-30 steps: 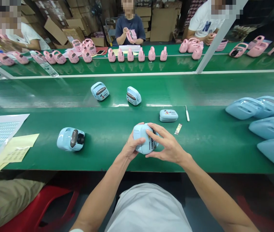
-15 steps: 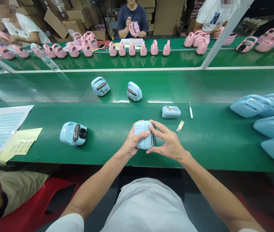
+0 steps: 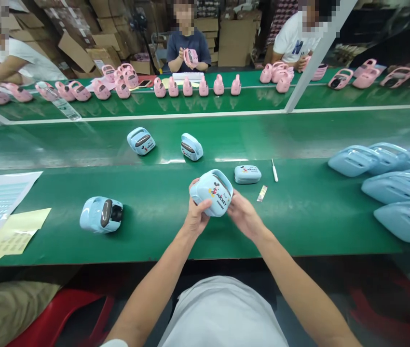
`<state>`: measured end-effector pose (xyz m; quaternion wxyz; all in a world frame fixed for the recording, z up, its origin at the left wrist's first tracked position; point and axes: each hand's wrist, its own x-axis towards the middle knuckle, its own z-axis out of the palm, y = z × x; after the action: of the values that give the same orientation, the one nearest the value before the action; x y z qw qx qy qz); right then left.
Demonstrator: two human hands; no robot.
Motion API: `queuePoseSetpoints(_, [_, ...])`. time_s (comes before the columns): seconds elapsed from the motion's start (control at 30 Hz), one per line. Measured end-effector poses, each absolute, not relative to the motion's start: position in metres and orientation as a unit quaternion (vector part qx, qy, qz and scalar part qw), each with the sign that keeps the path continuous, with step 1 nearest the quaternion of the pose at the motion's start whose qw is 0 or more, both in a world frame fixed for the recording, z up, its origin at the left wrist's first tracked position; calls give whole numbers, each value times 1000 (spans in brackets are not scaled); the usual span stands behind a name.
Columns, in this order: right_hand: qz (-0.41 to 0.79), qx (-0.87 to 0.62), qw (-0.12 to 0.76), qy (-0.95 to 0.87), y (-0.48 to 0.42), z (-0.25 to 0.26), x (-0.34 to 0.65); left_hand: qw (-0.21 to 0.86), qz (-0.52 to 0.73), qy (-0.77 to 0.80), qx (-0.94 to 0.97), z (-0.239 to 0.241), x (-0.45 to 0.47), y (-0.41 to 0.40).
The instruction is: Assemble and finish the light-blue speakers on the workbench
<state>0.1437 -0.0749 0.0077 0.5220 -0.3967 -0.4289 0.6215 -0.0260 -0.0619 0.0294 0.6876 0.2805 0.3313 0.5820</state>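
My left hand (image 3: pixel 197 216) is closed round the left side of a light-blue plastic device (image 3: pixel 212 193) with a carry handle. Its Mickey-printed face is turned up toward me, and it is held above the green bench. My right hand (image 3: pixel 244 215) is at the device's right edge, its fingertips partly hidden behind it. Just beyond lie a light-blue oblong case (image 3: pixel 247 174) with the same print, a small white screwdriver-like tool (image 3: pixel 274 170) and a small pale strip (image 3: pixel 262 193).
Another light-blue device (image 3: pixel 101 215) lies at left, near yellow sheets (image 3: pixel 20 231). Two more, a left one (image 3: pixel 141 141) and a right one (image 3: pixel 192 147), stand farther back. Several blue shells (image 3: pixel 403 220) are at right. Co-workers sit opposite behind pink devices (image 3: pixel 203 86).
The device has been turned so its printed face and handle show. My right fingers have shifted from its near face to its right edge. The whole view has moved slightly.
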Motion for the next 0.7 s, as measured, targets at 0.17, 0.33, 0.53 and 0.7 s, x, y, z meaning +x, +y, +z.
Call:
queuePoseSetpoints(0.17, [628,-400,510,-430,-59,-15,152,673,500,354,413,12,-55,-45])
queuePoseSetpoints(0.33, [482,-427,462,-610,-44,-27,171,616,432,417,510,1,-69,-39])
queuePoseSetpoints(0.53, [435,-447,499,-602,-43,-24,154,584,405,431,556,-5,-64,-42])
queuePoseSetpoints(0.7, [364,-503,555,-553,-36,-29,124,583,396,434,561,-8,-65,-38])
